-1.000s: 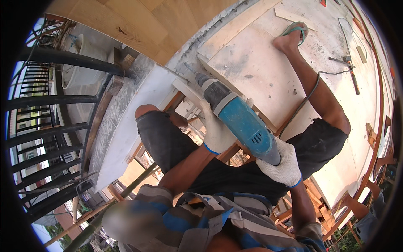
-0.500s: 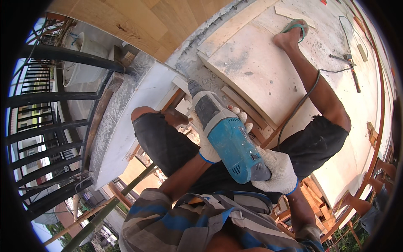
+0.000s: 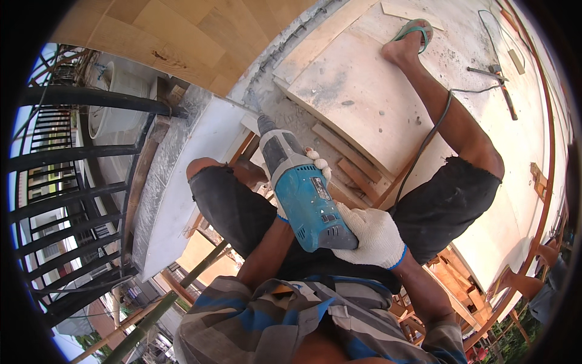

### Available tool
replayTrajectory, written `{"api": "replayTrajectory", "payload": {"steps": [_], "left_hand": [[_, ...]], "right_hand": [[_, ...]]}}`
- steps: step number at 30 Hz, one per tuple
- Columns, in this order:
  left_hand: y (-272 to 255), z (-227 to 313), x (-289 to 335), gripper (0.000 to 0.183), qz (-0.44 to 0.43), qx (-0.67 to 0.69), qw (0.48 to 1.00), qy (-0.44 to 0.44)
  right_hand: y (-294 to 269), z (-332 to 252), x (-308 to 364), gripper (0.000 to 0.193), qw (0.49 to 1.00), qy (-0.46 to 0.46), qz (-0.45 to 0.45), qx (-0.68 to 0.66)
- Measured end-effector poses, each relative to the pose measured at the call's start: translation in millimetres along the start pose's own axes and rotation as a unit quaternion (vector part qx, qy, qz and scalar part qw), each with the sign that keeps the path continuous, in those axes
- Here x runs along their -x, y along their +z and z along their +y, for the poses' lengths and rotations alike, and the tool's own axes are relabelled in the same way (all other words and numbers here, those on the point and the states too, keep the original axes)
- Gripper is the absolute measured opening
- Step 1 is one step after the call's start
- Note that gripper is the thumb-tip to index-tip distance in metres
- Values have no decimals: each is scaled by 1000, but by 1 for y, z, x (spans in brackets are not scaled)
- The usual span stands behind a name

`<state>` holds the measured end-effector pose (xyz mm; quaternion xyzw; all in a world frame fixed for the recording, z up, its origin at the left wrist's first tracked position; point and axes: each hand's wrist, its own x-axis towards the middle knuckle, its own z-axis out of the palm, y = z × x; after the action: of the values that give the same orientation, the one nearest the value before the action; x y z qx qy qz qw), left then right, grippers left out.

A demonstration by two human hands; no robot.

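A blue-and-grey rotary hammer drill (image 3: pixel 306 203) points away from me between my knees, its black chuck (image 3: pixel 265 125) at the rough concrete edge (image 3: pixel 257 91). Whether the bit touches the concrete is too small to tell. Both hands wear white knit gloves with blue cuffs. My left hand (image 3: pixel 319 162) wraps under the drill's front body; only its fingertips show on the right side, the rest being hidden behind the tool. At the rear, my right hand (image 3: pixel 371 238) closes around the handle. A black cord (image 3: pixel 422 142) runs past my right leg.
Pale boards (image 3: pixel 364 115) lie to the right, with a hammer (image 3: pixel 504 92) on them. Wood strips (image 3: pixel 348 148) lie beyond the drill. Wooden flooring (image 3: pixel 182 36) spans the far left. A black metal railing (image 3: pixel 73 148) and a white bucket (image 3: pixel 118 103) stand at left. Gaps open below my legs.
The drill and both hands have shifted left and slightly toward the far side. More of the tool's front covers my left hand. The whole view has also slid a little.
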<state>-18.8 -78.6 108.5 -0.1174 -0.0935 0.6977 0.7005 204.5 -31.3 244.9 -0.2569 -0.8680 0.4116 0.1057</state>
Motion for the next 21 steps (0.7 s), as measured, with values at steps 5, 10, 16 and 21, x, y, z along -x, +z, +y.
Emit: {"api": "replayTrajectory", "payload": {"steps": [5,10,16,21], "left_hand": [[7,16,-10,48,18,39,999,3],[-12,17,-18,44,21,42,999,16],[-53,45,-7,62,205,69,967,135],[-101,55,4,74,242,173,955,11]], "right_hand": [[4,-5,-17,82,1000,20,-11,13],[4,6,-17,83,1000,-1,1,20],[4,-11,-2,72,999,25,-11,47],[7,-1,-9,67,997,52,61,18]]}}
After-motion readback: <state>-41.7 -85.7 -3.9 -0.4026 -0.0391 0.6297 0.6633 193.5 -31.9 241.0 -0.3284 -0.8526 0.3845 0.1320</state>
